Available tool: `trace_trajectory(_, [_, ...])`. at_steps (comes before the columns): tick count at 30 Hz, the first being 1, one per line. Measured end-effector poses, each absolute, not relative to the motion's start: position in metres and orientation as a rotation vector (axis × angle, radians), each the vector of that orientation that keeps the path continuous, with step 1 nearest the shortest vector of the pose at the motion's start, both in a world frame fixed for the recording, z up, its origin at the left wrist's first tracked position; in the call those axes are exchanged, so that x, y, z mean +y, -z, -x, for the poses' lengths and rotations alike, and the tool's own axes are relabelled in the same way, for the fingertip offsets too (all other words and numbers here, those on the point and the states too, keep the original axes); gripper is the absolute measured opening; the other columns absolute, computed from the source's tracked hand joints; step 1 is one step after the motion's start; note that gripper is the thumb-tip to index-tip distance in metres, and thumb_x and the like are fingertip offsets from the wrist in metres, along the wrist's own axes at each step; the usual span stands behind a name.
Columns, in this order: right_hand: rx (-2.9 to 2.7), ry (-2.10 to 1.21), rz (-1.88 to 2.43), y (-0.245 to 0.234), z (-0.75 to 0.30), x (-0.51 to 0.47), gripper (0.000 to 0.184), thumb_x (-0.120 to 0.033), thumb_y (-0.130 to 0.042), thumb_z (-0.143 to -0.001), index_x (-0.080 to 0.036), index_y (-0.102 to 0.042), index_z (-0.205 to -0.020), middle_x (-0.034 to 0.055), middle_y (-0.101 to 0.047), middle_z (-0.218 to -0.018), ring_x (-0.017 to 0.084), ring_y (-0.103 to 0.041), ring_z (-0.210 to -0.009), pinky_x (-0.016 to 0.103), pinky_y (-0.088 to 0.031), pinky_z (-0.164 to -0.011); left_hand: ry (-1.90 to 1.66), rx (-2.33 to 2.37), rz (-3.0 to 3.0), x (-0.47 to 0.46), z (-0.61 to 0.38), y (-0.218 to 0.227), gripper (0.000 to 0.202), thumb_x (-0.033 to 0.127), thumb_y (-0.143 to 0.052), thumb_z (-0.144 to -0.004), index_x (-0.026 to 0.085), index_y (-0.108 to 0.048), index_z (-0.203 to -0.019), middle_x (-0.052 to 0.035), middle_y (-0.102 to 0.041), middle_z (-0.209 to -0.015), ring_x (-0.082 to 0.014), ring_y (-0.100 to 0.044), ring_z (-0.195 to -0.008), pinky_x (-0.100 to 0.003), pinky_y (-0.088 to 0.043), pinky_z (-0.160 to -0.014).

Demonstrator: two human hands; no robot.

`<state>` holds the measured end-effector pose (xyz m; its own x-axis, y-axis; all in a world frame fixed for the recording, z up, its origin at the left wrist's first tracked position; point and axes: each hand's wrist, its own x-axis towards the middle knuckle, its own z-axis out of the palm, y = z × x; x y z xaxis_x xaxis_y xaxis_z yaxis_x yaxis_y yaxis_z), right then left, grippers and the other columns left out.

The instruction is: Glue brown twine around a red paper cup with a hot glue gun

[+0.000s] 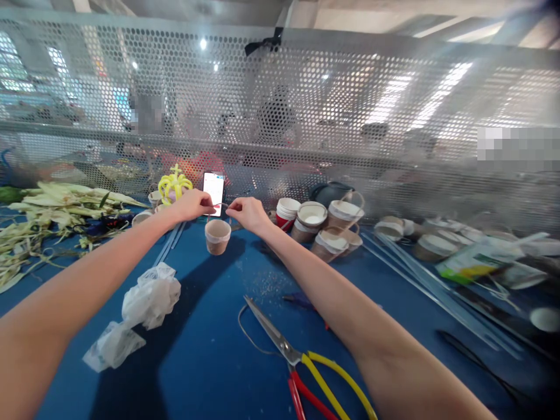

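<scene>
Both my arms reach far forward over a blue table [210, 350]. My left hand [195, 204] and my right hand [247, 213] are each closed in a pinch on the ends of a thin wire [222, 205] held between them. Just below the wire stands a small brown paper cup [217, 235], upright and open-topped. A phone [214, 191] with a lit screen leans against the mesh behind my hands. A yellow looped ornament [174, 184] sits to the left of my left hand.
Scissors with yellow and red handles [301, 364] lie near me, a crumpled clear plastic bag [140, 309] to the left. Several brown cups with white rims [326, 224] cluster right of centre. Dried leaves [52, 213] pile at left. Clear rods [433, 286] lie at right. A perforated metal screen [306, 105] closes the back.
</scene>
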<state>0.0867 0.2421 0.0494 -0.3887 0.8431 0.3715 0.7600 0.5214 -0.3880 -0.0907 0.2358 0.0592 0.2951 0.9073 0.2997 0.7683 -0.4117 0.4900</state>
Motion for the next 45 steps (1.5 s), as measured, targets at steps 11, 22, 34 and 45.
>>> trace_trajectory(11, [-2.299, -0.28, 1.358, -0.03, -0.085, 0.247, 0.021, -0.029, -0.049, -0.085, -0.014, -0.057, -0.097, 0.0046, -0.059, -0.097, 0.015, -0.058, -0.083, 0.035, -0.048, -0.073, -0.872, 1.502, -2.233, 0.236, 0.089, -0.04, 0.016, 0.031, -0.06, -0.064, 0.015, -0.06, -0.06, -0.0011, -0.06, -0.056, -0.0152, -0.052, -0.056, -0.024, -0.036, -0.053])
trace_trajectory(22, [-2.319, -0.326, 1.379, -0.021, -0.085, 0.249, 0.024, -0.029, -0.049, -0.085, -0.015, -0.054, -0.103, 0.0058, -0.057, -0.103, 0.016, -0.057, -0.086, 0.036, -0.048, -0.074, -0.851, 1.494, -2.231, 0.238, 0.092, -0.03, 0.016, 0.031, -0.059, -0.065, 0.015, -0.059, -0.06, -0.0015, -0.058, -0.056, -0.0148, -0.051, -0.055, -0.024, -0.036, -0.052])
trace_trajectory(34, [-2.35, -0.309, 1.375, -0.012, -0.085, 0.254, 0.025, -0.029, -0.049, -0.085, -0.015, -0.053, -0.106, 0.0064, -0.056, -0.106, 0.017, -0.057, -0.088, 0.037, -0.048, -0.075, -0.819, 1.511, -2.255, 0.242, 0.093, -0.023, 0.02, 0.033, -0.057, -0.065, 0.014, -0.061, -0.061, -0.0012, -0.06, -0.056, -0.0148, -0.052, -0.055, -0.023, -0.037, -0.051])
trace_trajectory(45, [-2.403, -0.277, 1.389, -0.014, -0.086, 0.252, 0.026, -0.029, -0.049, -0.085, -0.015, -0.053, -0.106, 0.0064, -0.056, -0.106, 0.017, -0.057, -0.088, 0.037, -0.048, -0.075, -0.739, 1.508, -2.335, 0.241, 0.097, -0.025, 0.021, 0.033, -0.056, -0.067, 0.014, -0.063, -0.066, -0.003, -0.062, -0.06, -0.0156, -0.055, -0.056, -0.023, -0.038, -0.052])
